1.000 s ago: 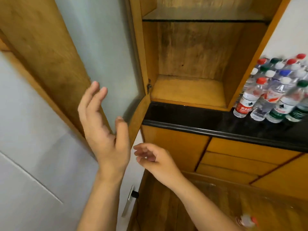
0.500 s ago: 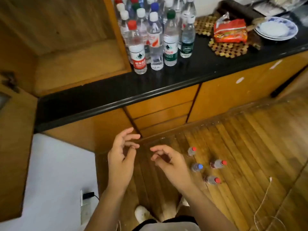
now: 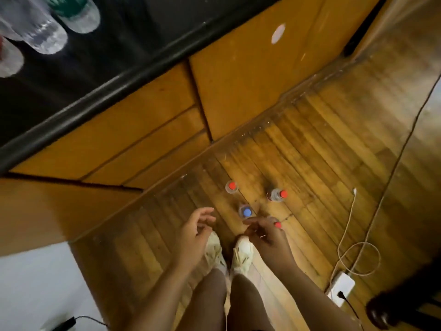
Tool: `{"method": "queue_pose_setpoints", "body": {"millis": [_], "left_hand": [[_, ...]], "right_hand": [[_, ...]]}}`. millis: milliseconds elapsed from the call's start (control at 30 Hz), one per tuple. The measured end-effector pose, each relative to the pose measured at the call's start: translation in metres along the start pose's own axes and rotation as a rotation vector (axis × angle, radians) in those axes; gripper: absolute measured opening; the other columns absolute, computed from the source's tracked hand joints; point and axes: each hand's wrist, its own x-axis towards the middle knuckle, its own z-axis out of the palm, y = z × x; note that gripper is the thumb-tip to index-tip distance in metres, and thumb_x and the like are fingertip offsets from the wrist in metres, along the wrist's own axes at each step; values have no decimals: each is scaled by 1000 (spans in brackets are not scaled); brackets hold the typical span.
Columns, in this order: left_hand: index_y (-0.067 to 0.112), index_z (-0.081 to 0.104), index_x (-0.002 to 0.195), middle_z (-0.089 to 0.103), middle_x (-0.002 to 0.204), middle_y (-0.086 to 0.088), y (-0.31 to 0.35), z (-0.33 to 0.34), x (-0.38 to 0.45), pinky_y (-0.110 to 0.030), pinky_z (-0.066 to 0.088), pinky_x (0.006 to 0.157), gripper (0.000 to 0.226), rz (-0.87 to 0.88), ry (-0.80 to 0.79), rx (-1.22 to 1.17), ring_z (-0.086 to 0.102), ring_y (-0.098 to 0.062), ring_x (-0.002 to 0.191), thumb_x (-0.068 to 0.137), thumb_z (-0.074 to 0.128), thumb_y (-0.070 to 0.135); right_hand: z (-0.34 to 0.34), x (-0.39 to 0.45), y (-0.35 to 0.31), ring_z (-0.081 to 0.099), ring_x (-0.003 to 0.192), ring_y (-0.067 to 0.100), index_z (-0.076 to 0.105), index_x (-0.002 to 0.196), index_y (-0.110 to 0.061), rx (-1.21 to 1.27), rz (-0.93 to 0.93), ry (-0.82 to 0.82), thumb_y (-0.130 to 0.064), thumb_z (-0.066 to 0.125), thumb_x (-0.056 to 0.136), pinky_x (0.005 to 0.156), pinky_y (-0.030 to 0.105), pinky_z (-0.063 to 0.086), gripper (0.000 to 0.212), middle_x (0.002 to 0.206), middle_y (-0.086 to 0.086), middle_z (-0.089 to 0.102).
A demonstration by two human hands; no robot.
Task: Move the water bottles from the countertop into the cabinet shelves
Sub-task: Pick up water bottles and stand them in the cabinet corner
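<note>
Water bottles [image 3: 45, 34] stand on the black worktop [image 3: 114, 68] at the top left, and only their clear lower parts show, one of them with a green label [image 3: 71, 8]. Four more small bottles stand upright on the wooden floor [image 3: 310, 139] in front of the person's feet: a red-capped bottle [image 3: 231, 186] nearest the cabinet fronts, a second red-capped bottle [image 3: 276, 195] to its right, a blue-capped bottle [image 3: 246, 212] between the two hands, and a third red cap [image 3: 277, 225] that looks out from behind the right hand. Both hands hang low over the floor and hold nothing. On the left hand [image 3: 194, 231] the fingers are loosely curled and a little apart. On the right hand [image 3: 265, 235] the fingers are also relaxed and bent, just above the half-hidden bottle; whether they touch it I cannot tell. Light shoes [image 3: 216, 252] stand close together below the hands. At the right a white cable [image 3: 347, 223] runs along the floor to a white adapter [image 3: 341, 286]. Orange-brown cabinet fronts [image 3: 250, 75] lie under the worktop edge.
</note>
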Motion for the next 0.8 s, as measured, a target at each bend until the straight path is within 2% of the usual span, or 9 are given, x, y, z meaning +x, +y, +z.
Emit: {"method": "queue_pose_setpoints", "body": {"millis": [67, 133, 267, 400, 500, 567, 600, 700, 800], "left_hand": [[29, 56, 102, 59, 91, 8, -33, 19, 36, -7, 44, 68, 44, -54, -50, 25, 56, -7, 81, 85, 48, -11], [18, 55, 108, 58, 92, 4, -72, 37, 75, -9, 43, 69, 39, -108, -94, 54, 54, -10, 81, 84, 47, -12], [23, 47, 115, 54, 111, -4, -153, 76, 158, -19, 42, 75, 43, -174, -140, 130, 52, -8, 89, 85, 50, -7], [26, 38, 133, 46, 124, 1, -215, 115, 225, -22, 43, 81, 59, -178, -169, 215, 50, -7, 102, 84, 56, -1], [21, 25, 144, 34, 145, -6, -244, 141, 263, -34, 41, 101, 73, -147, -234, 375, 42, -23, 128, 84, 60, 2], [16, 10, 148, 20, 153, -10, -257, 156, 285, -34, 35, 104, 85, -153, -271, 525, 34, -28, 135, 83, 64, 8], [15, 3, 149, 15, 155, -10, -261, 163, 295, -33, 33, 105, 91, -163, -264, 538, 31, -28, 136, 83, 65, 9], [24, -3, 149, 15, 156, -9, -271, 176, 324, -35, 32, 107, 106, -193, -184, 337, 29, -25, 138, 76, 70, -1], [26, 13, 148, 27, 152, -6, -280, 184, 344, -36, 32, 109, 107, -218, -104, 185, 32, -23, 137, 67, 77, -5]], "right_hand": [[7, 25, 43, 60, 77, 14, 61, 89, -28, 0, 74, 18, 9, 53, 79, 72, 31, 50, 39, 80, -7, 63], [19, 51, 90, 60, 81, 15, 62, 99, -19, 3, 145, 46, 9, 53, 79, 72, 28, 49, 35, 87, -5, 63], [49, 103, 186, 57, 87, 16, 55, 112, -18, 72, 282, 123, 5, 57, 82, 71, 22, 45, 38, 104, 1, 60], [78, 148, 264, 52, 92, 13, 46, 121, -20, 87, 351, 149, -2, 64, 81, 64, 9, 38, 47, 113, 0, 54], [95, 175, 299, 52, 99, 17, 43, 127, -16, 47, 337, 133, -1, 68, 77, 74, 21, 44, 58, 123, 5, 49], [105, 191, 317, 50, 111, 24, 41, 132, -14, -3, 321, 112, 1, 71, 72, 84, 30, 43, 69, 131, 9, 44], [109, 199, 326, 46, 116, 25, 39, 134, -14, -42, 302, 101, 1, 74, 68, 86, 28, 39, 76, 133, 8, 42], [121, 221, 347, 44, 117, 20, 40, 133, -18, -73, 270, 87, 2, 78, 59, 84, 24, 33, 86, 134, 5, 44], [129, 233, 365, 47, 112, 16, 46, 125, -27, 18, 241, 149, 2, 79, 58, 84, 24, 32, 80, 128, 3, 51]]}}
